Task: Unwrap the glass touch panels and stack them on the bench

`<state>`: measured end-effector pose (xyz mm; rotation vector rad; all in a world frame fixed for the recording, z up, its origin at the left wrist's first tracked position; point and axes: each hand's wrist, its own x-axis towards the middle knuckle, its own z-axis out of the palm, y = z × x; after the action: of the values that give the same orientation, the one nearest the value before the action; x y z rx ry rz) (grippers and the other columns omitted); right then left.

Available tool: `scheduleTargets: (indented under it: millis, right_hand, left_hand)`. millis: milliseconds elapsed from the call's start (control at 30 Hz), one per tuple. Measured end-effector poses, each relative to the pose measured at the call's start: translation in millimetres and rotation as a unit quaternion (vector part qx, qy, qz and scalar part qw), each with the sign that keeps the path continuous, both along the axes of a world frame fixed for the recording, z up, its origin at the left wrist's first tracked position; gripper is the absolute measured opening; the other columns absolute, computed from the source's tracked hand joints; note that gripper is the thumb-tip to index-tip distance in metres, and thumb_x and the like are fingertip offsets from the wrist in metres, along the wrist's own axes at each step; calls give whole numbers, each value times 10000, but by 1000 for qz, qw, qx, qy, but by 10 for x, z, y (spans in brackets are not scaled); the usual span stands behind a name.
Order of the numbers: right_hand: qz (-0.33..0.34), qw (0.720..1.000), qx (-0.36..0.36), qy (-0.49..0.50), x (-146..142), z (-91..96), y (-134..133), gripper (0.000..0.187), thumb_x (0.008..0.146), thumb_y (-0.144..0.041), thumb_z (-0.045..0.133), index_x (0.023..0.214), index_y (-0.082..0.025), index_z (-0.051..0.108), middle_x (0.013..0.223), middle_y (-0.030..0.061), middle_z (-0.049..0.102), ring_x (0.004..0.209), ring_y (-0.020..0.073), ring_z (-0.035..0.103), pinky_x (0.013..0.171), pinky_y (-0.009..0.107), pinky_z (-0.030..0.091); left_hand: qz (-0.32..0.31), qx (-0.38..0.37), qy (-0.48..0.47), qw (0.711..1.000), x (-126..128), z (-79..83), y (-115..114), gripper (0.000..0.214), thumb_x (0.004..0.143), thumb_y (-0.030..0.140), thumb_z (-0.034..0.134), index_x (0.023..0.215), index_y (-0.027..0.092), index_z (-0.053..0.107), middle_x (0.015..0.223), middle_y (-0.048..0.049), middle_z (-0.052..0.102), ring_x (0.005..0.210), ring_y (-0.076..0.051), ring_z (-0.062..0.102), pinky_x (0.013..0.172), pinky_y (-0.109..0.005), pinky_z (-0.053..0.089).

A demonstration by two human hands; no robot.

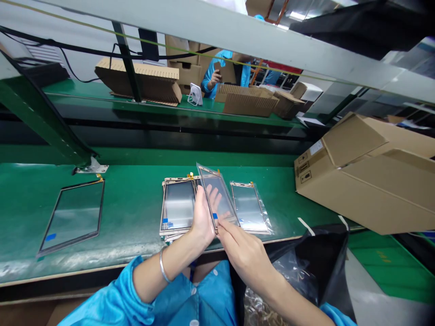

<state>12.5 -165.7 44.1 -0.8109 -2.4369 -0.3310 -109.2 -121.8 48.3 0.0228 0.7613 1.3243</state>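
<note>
My left hand [203, 216] holds a thin glass touch panel [217, 192] in a clear sleeve, fingers spread flat behind it. My right hand [242, 246] pinches the panel's lower edge with its fingertips. The panel stands tilted above the green bench [136, 213]. Just left of it lies a stack of similar panels [177, 206] with blue tabs. A bagged panel [249, 207] lies flat to the right.
A larger framed panel [73, 215] lies at the bench's left. A big cardboard box [367, 176] sits at the right, with a black plastic bag [306, 267] below it. Cardboard trays [142, 81] line the far bench, where a person in blue [217, 72] stands.
</note>
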Motion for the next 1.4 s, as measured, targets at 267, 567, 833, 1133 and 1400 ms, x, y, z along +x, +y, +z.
scheduleTargets:
  millis: [267, 567, 833, 1133, 1400]
  right_hand:
    - [6, 1000, -4, -10, 6, 10, 2, 260, 923, -73, 422, 1009, -33, 664, 1047, 172, 706, 887, 240, 696, 719, 311, 593]
    - [-12, 1000, 6, -17, -28, -17, -10, 251, 933, -93, 416, 990, -63, 658, 1034, 159, 713, 875, 222, 700, 681, 291, 585]
    - [-35, 999, 15, -35, -48, -2, -38, 253, 927, -80, 401, 900, -80, 652, 977, 162, 719, 796, 208, 701, 616, 276, 550]
    - [-6, 996, -64, 57, -29, -35, 90, 177, 906, -76, 426, 889, -130, 593, 900, 115, 700, 807, 197, 668, 666, 296, 526]
    - [-7, 696, -547, 466, 82, -143, 563, 245, 847, -411, 534, 731, -204, 474, 747, 20, 669, 584, 142, 652, 479, 228, 476]
  left_hand:
    - [0, 3, 9, 1000, -2, 9, -17, 567, 919, 594, 319, 1374, 267, 403, 1516, -54, 347, 1386, -203, 305, 999, -421, 404]
    - [9, 6, 21, 1000, 12, 14, -4, 572, 931, 581, 302, 1396, 261, 390, 1522, -59, 339, 1393, -209, 293, 1034, -427, 368]
    - [15, 9, 30, 999, 42, -28, -19, 572, 928, 580, 305, 1386, 251, 402, 1514, -60, 355, 1390, -208, 300, 989, -409, 428]
    - [-5, 32, 25, 999, 20, -104, -21, 563, 911, 563, 397, 1386, 262, 390, 1507, -55, 370, 1356, -225, 373, 916, -390, 511]
    - [-56, 83, 77, 992, 64, -280, -129, 491, 816, 230, 674, 1279, 252, 513, 1453, -73, 455, 1214, -241, 547, 913, -332, 522]
